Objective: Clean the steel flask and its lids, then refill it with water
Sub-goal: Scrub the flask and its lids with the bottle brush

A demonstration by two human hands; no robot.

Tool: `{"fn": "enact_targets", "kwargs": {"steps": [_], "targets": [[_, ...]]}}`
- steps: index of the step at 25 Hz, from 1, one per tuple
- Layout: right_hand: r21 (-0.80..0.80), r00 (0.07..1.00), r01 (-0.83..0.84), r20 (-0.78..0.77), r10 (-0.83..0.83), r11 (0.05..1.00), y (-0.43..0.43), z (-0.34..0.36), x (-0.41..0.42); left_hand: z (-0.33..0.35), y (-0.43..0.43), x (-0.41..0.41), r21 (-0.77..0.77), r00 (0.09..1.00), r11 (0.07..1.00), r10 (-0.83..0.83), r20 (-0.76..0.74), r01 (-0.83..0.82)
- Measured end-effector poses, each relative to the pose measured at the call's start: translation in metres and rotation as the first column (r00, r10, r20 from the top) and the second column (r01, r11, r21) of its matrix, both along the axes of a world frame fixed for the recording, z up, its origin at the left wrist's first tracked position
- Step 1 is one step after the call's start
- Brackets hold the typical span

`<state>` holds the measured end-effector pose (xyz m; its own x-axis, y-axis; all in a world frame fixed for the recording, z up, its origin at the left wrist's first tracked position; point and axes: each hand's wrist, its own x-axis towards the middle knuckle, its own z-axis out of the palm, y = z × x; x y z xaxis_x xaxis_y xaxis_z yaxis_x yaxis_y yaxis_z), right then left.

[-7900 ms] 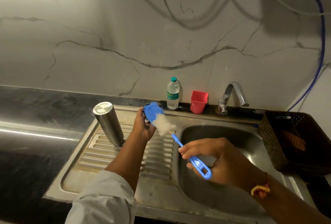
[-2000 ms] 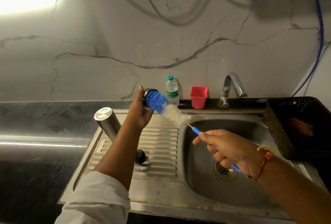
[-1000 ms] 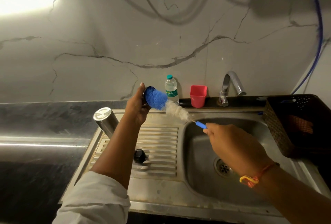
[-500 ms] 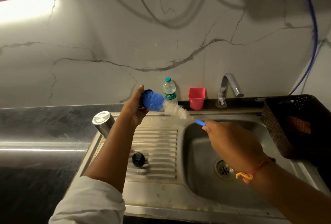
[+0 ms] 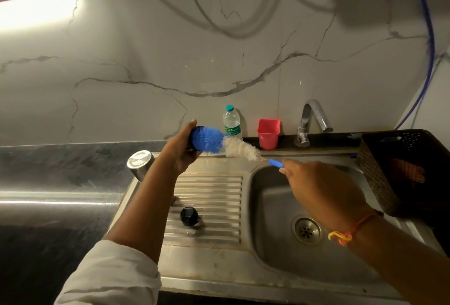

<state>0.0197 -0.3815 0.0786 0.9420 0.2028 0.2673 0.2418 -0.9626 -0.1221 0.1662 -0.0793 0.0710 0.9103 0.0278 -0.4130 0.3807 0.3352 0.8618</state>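
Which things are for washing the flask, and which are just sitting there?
For the job: steel flask, black lid, brush in right hand, second lid, mostly hidden, in left hand, tap, sink.
Just sitting: plastic bottle, red cup, dark basket.

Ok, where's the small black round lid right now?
In the head view, the small black round lid sits on the ribbed steel draining board, left of the sink basin and nearer the camera than the steel flask.
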Motion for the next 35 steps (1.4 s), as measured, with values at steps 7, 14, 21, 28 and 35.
{"fn": "enact_targets", "kwargs": {"steps": [7,14,21,28,35], "targets": [[0.050,1.000,-0.025,-0.009,0.026,0.998,0.000,0.003,0.000,-0.001,-0.010,-0.002,-0.037,0.999,0.999,0.020,0.034,-0.019],[0.097,0.999,-0.004,-0.033,0.007,0.995,-0.004,0.002,0.002,-0.005,-0.019,-0.002,-0.081,0.993,0.996,0.055,0.100,-0.047],[0.246,0.967,0.096,-0.251,-0.032,0.965,-0.012,0.012,-0.003,-0.006,-0.006,0.000,-0.335,0.931,0.879,0.365,0.012,-0.340],[0.622,0.832,0.360,-0.551,0.062,0.696,0.001,-0.002,-0.019,-0.026,-0.025,-0.009,-0.491,0.938,0.810,0.345,-0.042,-0.320],[0.778,0.739,0.513,-0.615,0.274,0.363,0.015,-0.021,-0.042,-0.038,-0.039,-0.022,-0.456,0.971,0.861,0.239,-0.023,-0.223]]}}
